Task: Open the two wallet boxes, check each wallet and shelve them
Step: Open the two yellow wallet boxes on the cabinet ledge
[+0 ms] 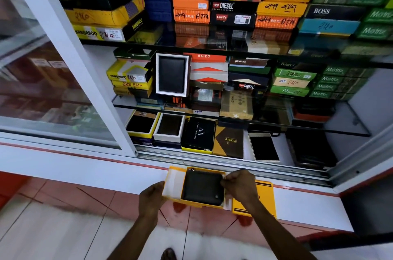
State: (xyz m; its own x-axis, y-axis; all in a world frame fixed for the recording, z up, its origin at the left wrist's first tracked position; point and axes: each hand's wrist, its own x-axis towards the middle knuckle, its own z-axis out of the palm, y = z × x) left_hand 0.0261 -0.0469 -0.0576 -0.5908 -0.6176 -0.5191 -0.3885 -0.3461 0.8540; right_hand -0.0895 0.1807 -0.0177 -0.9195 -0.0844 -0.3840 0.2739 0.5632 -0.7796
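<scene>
Head view of a glass-fronted display cabinet with the person's two hands at the bottom ledge. The left hand point(152, 198) grips the left end of an open yellow cardboard wallet box point(173, 183), its fingers curled under the box edge and the thumb on the side wall. Just to the right of those fingers, a black leather zip-around wallet point(203, 188) lies in the box, tilted slightly, its right edge meeting the right hand point(239, 186). The right hand's fingers are closed in a pinch on the wallet's right edge; the fingertips themselves are hidden behind the knuckles. Under and to the right of the right hand lies the yellow box lid with black stripes point(263, 196), flat on the white ledge with red trim point(308, 204). Whether the box rests on the ledge or is held just above it cannot be told.

Beyond the fingers, past the metal sliding track point(212, 158), the lowest shelf holds open boxes with dark wallets and a black box marked AX point(198, 134). Above it, on the middle glass shelf point(234, 120), an open white-lined box with a black wallet point(171, 74) stands upright. Stacks of closed coloured wallet boxes point(234, 6) fill the upper shelves.
</scene>
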